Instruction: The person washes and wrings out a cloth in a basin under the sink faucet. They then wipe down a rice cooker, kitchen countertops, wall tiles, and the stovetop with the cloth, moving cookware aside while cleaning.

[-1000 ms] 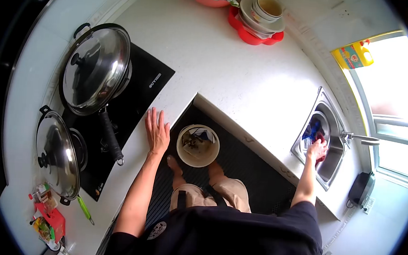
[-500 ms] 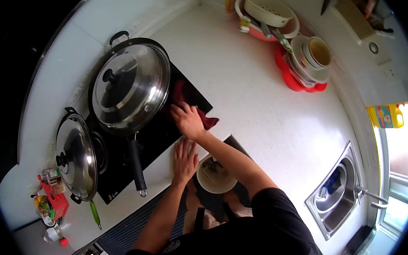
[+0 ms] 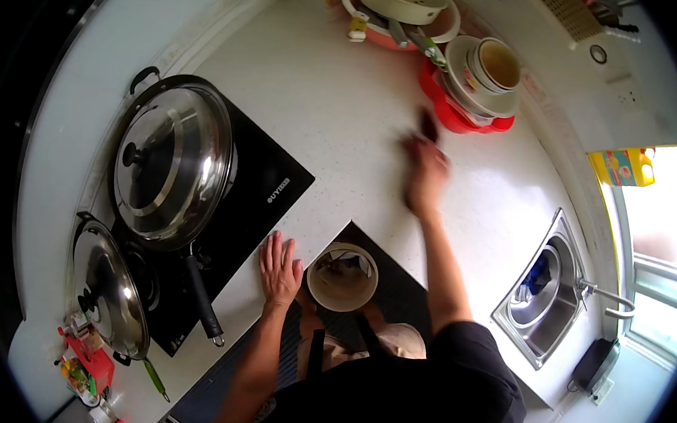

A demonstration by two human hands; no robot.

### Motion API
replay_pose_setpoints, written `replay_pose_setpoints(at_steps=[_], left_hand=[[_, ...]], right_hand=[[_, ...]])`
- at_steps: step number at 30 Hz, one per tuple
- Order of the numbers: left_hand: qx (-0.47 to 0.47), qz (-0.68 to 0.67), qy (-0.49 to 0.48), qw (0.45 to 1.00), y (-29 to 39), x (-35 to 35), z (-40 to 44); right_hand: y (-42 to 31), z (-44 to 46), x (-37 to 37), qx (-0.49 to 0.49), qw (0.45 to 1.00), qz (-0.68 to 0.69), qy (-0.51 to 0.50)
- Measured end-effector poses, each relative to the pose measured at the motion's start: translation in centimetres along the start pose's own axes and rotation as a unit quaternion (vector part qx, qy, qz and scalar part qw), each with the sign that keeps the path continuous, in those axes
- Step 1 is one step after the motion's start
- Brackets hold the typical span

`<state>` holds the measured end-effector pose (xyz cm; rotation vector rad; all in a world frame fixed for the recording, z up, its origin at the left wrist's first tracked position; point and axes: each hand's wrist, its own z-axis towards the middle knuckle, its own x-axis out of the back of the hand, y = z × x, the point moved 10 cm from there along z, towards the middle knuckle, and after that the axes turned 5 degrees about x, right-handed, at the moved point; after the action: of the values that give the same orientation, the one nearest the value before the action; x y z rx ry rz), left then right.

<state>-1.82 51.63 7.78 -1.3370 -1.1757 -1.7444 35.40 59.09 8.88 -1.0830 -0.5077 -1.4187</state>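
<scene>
My right hand is over the white countertop, blurred by motion, with its fingers round a dark red cloth. Part of the cloth shows beyond the fingertips, close to a red basin stacked with plates and bowls. My left hand lies flat, fingers stretched out, on the counter's front edge beside the black cooktop. A lidded wok and a smaller lidded pan stand on that cooktop.
A steel sink is at the right. Basins with a white colander stand at the back. Below the counter edge is a round bin. The wok's black handle sticks out over the front edge. Seasoning bottles stand at lower left.
My right hand has carried the dark red cloth from the cooktop's corner across the counter toward the red basin. My left hand still rests at the counter edge. The view has shifted slightly.
</scene>
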Motion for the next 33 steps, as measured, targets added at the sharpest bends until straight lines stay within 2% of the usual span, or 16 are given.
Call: replay_pose_setpoints(at_steps=[4,5,6,7,8,9,11,13,14,15,17,21,27,29,31,33], left_hand=[[-0.004,0.008,0.011,1.000,0.1,-0.2,0.0],[-0.005,0.005,0.000,1.000,0.1,-0.3,-0.2],[0.001,0.003,-0.004,1.000,0.1,-0.6,-0.2],[0.012,0.006,-0.005,1.000,-0.3,-0.8,-0.1],[0.002,-0.003,0.010,1.000,-0.2,-0.4,0.0],[0.003,-0.012,0.017,1.000,-0.3,-0.2,-0.1],[0.009,-0.010,0.005,1.000,-0.4,-0.3,0.0],[0.010,-0.013,0.006,1.000,-0.3,0.0,0.2],[0.016,-0.012,0.000,1.000,-0.3,0.1,0.2],[0.021,-0.011,-0.007,1.000,-0.4,0.0,0.2],[0.013,-0.023,-0.001,1.000,-0.3,0.2,0.2],[0.016,-0.039,-0.016,0.999,-0.3,0.3,0.3],[0.015,-0.014,-0.037,0.999,-0.3,0.0,0.4],[0.029,-0.048,-0.042,0.998,-0.5,0.0,0.4],[0.038,-0.042,-0.045,0.997,-0.6,0.2,0.5],[0.042,-0.035,-0.053,0.997,-0.7,0.0,0.5]], right_hand=[[22.8,-15.2,16.4,-0.150,0.962,-0.227,-0.004],[31.0,-21.5,19.7,-0.298,0.891,-0.330,-0.094],[28.3,-20.8,24.2,-0.331,0.831,-0.415,-0.168],[29.9,-21.7,25.8,-0.389,0.752,-0.434,-0.307],[29.7,-21.3,27.5,-0.346,0.788,-0.460,-0.220],[28.7,-20.2,28.5,-0.301,0.815,-0.478,-0.129],[18.7,-13.9,26.6,-0.055,0.926,-0.372,0.017],[11.2,-10.1,19.5,-0.034,0.983,-0.144,-0.113],[7.5,-10.1,15.2,0.005,0.989,-0.087,-0.118],[1.5,-8.9,11.6,0.084,0.994,-0.032,-0.068],[-7.8,-6.8,3.5,0.103,0.971,0.148,-0.158],[-16.8,3.1,-6.7,0.182,0.952,0.195,-0.149],[-30.4,15.2,-19.4,0.369,0.884,0.259,-0.128],[-33.2,19.8,-22.8,0.385,0.869,0.300,-0.087],[-34.1,24.6,-25.9,0.357,0.888,0.285,-0.051],[-32.0,29.9,-30.7,0.254,0.945,0.187,-0.081]])
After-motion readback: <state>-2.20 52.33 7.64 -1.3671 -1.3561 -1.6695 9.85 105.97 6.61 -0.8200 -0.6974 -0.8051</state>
